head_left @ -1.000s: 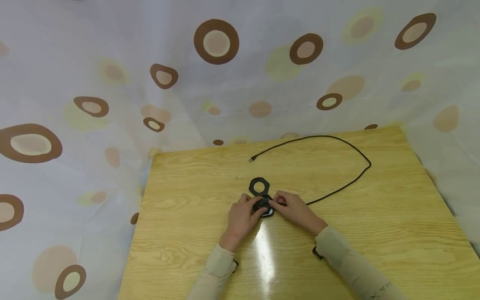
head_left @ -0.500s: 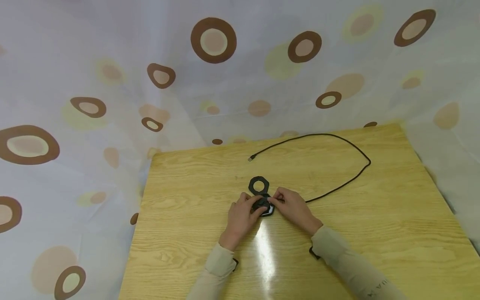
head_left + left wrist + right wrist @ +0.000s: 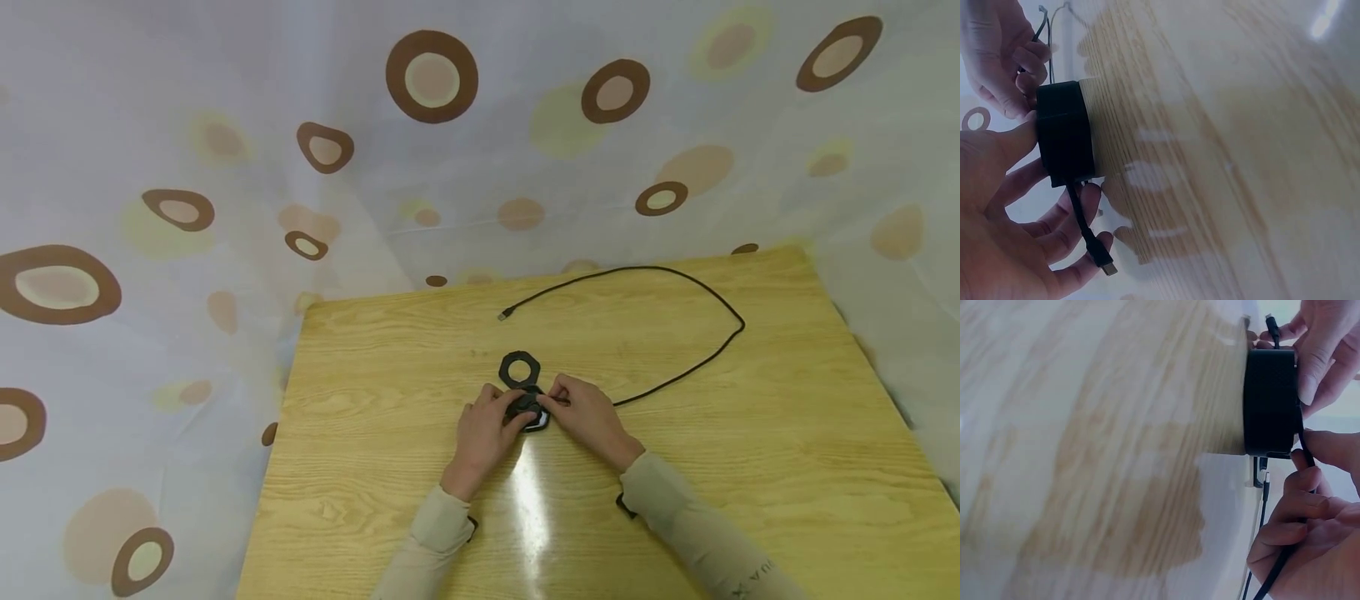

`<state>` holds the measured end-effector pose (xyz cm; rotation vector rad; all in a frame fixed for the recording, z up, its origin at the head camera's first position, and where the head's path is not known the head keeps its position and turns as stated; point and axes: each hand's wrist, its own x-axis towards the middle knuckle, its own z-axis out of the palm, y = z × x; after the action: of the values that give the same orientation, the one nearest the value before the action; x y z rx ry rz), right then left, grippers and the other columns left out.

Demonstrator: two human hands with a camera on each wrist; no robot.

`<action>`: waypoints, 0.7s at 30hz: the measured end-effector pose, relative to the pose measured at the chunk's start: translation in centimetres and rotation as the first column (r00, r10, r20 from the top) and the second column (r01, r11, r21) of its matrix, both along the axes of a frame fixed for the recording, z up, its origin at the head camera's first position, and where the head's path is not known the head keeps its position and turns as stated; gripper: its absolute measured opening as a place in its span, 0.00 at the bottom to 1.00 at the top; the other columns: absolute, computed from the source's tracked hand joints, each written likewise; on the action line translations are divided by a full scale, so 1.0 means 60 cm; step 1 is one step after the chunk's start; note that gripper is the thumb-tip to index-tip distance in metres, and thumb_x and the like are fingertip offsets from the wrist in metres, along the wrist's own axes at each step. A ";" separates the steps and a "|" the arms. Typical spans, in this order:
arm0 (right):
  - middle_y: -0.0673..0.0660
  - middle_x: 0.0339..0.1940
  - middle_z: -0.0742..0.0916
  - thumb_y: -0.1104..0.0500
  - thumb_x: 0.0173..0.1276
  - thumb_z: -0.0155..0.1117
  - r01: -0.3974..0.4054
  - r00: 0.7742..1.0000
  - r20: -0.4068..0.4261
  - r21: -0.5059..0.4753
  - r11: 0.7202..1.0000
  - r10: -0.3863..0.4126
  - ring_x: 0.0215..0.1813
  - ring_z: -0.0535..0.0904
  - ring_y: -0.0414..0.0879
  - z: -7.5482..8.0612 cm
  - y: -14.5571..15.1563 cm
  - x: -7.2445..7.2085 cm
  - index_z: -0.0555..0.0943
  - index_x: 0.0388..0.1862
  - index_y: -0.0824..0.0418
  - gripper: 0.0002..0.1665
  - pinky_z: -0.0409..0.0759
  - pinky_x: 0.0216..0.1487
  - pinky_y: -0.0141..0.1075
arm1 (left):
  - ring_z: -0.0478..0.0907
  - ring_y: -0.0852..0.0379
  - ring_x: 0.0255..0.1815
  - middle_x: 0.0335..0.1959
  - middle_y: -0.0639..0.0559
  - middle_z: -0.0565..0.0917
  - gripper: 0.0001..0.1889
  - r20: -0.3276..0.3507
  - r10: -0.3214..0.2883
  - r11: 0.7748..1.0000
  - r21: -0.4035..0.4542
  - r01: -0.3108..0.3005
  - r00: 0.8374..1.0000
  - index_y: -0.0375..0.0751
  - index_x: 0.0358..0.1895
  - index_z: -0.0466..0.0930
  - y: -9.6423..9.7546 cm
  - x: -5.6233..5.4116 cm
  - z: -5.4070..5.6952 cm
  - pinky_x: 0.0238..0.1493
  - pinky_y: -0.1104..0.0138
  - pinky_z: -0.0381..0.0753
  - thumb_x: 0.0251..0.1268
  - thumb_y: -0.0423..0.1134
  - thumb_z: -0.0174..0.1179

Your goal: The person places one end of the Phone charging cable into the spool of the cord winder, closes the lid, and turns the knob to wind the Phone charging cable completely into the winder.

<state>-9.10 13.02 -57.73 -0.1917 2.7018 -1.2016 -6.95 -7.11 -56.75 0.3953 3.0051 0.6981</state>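
Note:
A black hexagonal case [image 3: 536, 423] rests on the wooden table, its ring-shaped lid [image 3: 504, 369] folded out on the far side. My left hand [image 3: 482, 432] grips the case, thumb on the near part and fingers over the far part. From the case's left side a short cable end with a USB-C plug [image 3: 1100, 255] sticks out by the left fingers. My right hand [image 3: 591, 421] pinches the black USB cable [image 3: 1285, 556] close at the case's right side. What lies inside the case is mostly covered by fingers.
The cable loops right and back over the table [image 3: 375, 467], ending in a USB-A plug [image 3: 505, 315] behind the lid. A pale patterned curtain [image 3: 480, 150] hangs along the back and sides of the table.
The right hand has shifted slightly left and away from the body, closer to the case. The left hand keeps its hold, and the cable's loop lies as before.

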 end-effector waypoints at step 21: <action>0.49 0.20 0.74 0.48 0.77 0.68 0.053 0.997 0.049 -0.010 0.999 -0.052 0.22 0.65 0.43 0.010 -0.009 0.015 0.76 0.30 0.53 0.16 0.59 0.25 0.34 | 0.78 0.57 0.33 0.45 0.50 0.82 0.23 -0.020 0.006 1.000 -0.029 -0.007 1.000 0.51 0.62 0.87 0.008 0.001 0.000 0.36 0.67 0.69 0.73 0.59 0.63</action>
<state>-8.17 12.49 -57.15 -0.0926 2.6744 -1.2203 -6.92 -6.61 -56.77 0.3938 3.0324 0.6536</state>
